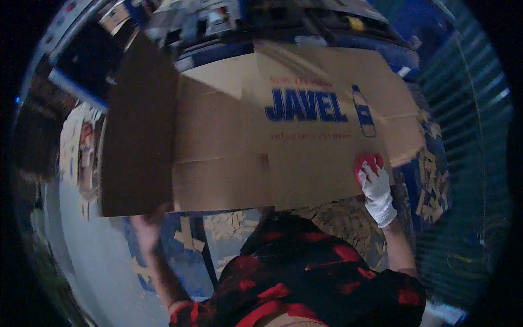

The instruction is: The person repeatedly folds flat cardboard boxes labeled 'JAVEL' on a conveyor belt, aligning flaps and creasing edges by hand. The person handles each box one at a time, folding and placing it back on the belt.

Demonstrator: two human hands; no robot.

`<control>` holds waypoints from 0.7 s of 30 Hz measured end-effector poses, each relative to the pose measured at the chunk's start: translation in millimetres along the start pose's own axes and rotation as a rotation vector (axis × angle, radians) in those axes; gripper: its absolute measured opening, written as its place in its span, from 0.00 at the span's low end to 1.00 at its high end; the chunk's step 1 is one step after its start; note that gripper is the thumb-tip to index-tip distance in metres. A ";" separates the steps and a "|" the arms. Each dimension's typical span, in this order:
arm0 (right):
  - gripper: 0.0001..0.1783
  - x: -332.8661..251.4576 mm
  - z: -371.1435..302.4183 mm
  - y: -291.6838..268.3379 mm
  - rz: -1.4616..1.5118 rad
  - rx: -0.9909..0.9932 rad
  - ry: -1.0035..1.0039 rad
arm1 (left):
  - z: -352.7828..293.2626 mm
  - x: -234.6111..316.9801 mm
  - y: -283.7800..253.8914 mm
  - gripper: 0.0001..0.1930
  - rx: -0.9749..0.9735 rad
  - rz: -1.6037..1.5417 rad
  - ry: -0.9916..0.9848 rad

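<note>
A large flattened cardboard box (218,125) spans the middle of the view, its brown face printed with blue and red lettering and a bottle drawing. Its left panel (139,131) is darker and stands at an angle to the rest. My bare left hand (148,226) is at the lower left edge, closed on the board; it is blurred and its fingertips are partly hidden behind the cardboard. My right hand (375,180), in a white knit glove with red-coated fingers, lies near the lower right edge with its fingers bent in against the board.
Cardboard scraps (343,223) cover the surface beneath the board, and more offcuts (430,182) lie at the right. Machinery (294,24) with dark bars stands beyond the board. A blue panel (87,60) is at the far left, and a green corrugated wall (468,141) runs along the right.
</note>
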State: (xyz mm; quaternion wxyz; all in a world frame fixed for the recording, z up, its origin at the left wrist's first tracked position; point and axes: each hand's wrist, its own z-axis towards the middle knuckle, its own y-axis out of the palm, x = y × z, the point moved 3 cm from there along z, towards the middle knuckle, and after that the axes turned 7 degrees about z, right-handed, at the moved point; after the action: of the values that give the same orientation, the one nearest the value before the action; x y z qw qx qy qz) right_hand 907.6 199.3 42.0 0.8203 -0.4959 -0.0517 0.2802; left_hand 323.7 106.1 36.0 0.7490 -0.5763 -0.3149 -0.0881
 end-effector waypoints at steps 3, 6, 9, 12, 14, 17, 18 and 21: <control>0.06 14.8 -5.2 35.5 -0.166 -0.043 -0.185 | 4.3 100.8 70.3 0.30 -0.133 0.203 0.525; 0.06 15.5 2.1 36.8 -0.159 -0.041 -0.213 | -3.0 126.0 89.5 0.32 -0.234 0.673 0.757; 0.06 9.2 12.4 28.0 -0.160 -0.041 -0.329 | -4.0 126.5 90.0 0.30 -0.242 0.631 0.760; 0.05 12.5 11.5 33.6 -0.178 -0.026 -0.365 | -4.1 126.4 90.0 0.30 -0.233 0.620 0.722; 0.03 8.5 12.9 28.6 -0.188 -0.022 -0.360 | -5.7 125.1 92.3 0.30 -0.193 0.612 0.707; 0.04 0.1 29.7 38.0 -0.164 0.001 -0.333 | -1.7 108.6 92.1 0.31 -0.152 0.620 0.641; 0.04 -3.6 43.0 42.0 -0.159 0.006 -0.319 | 8.0 102.1 93.1 0.30 -0.115 0.574 0.613; 0.03 -8.8 85.5 60.5 -0.129 0.004 -0.166 | 41.4 86.5 90.1 0.29 -0.041 0.485 0.560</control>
State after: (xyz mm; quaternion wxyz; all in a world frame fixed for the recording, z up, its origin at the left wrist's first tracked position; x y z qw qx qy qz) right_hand 844.5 283.1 35.7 0.8306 -0.4650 -0.1505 0.2670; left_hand 421.0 193.0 18.5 0.7935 -0.6026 0.0497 -0.0687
